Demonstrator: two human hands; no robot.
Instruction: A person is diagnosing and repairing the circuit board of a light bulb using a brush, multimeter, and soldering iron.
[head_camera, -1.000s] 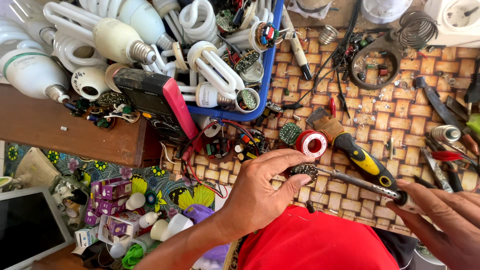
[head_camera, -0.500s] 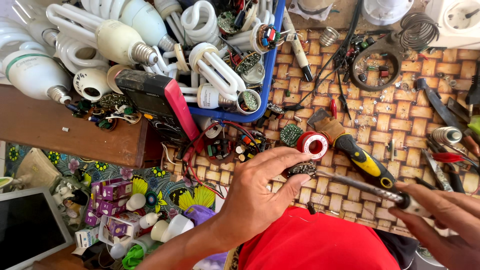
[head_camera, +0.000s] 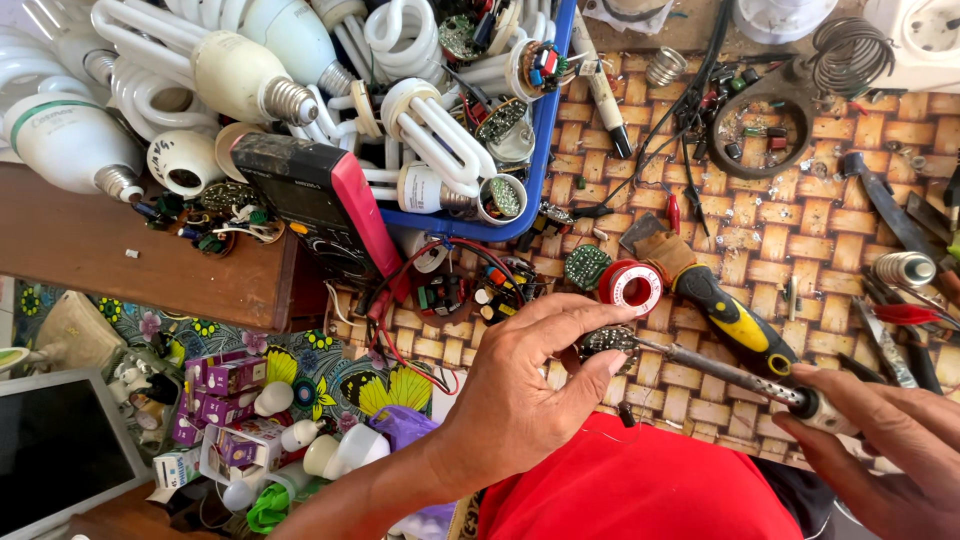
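Circuit board, small and round, sits at lower centre of the frame on the woven counter, pinched by the left hand, while the right hand, closed around the soldering iron, has brought its tip from slightly off the board into contact.

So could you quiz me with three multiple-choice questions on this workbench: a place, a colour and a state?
1. Where is the solder reel?
A. in the blue tray
B. on the woven mat, by the left hand
C. on the wooden shelf

2. What colour is the tray's rim?
A. blue
B. green
C. white

3. What is the right hand doing?
A. resting empty
B. holding a bulb
C. holding the soldering iron

Answers: B, it lies on the mat beside the left hand; A, its edge is blue; C, fingers wrap the iron's handle.
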